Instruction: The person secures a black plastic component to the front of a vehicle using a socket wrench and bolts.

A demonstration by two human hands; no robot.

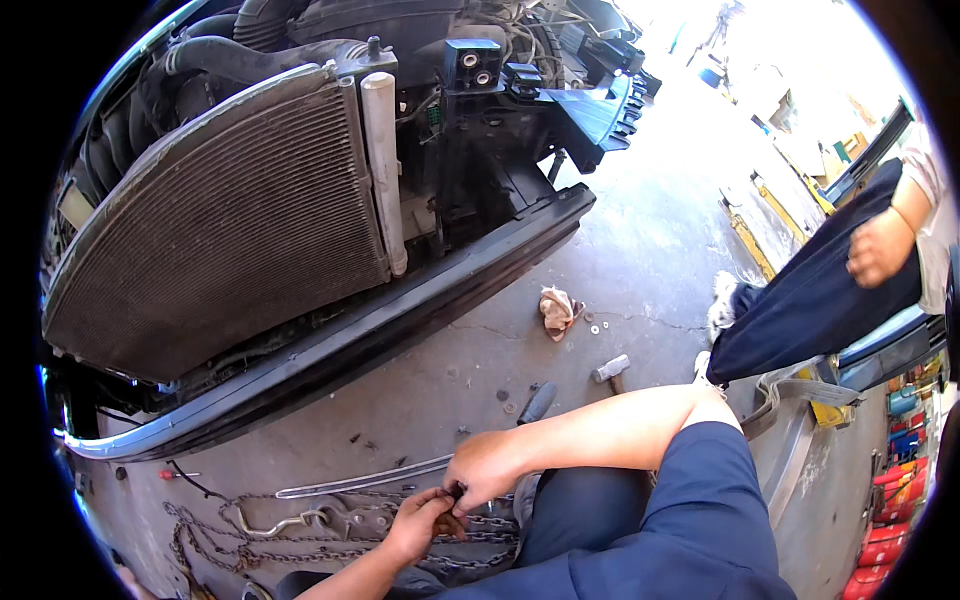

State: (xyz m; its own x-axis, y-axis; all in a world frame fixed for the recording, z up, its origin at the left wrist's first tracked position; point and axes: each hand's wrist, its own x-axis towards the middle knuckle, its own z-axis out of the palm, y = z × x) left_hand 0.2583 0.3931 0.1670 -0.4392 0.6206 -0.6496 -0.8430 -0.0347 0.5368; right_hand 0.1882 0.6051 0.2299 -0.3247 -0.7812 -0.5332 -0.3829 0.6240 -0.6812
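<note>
My left hand (418, 525) and my right hand (487, 468) meet low in the middle of the view, fingers pinched together. Between the fingertips is a small dark piece (457, 492), mostly covered, whose kind I cannot make out. Beneath and beside my hands a rusty chain (340, 553) lies in loops on the floor. A metal hook (275, 527) rests among its links. Just beyond the chain lies a long, slim metal bar (350, 483), one end passing behind my right hand.
Ahead stands a car's opened front with its radiator (230, 220) and dark bumper beam (420, 295). A hammer (612, 370), a crumpled rag (558, 313) and a red-handled screwdriver (178, 475) lie on the floor. Another person (830, 280) stands at the right, near red canisters (885, 545).
</note>
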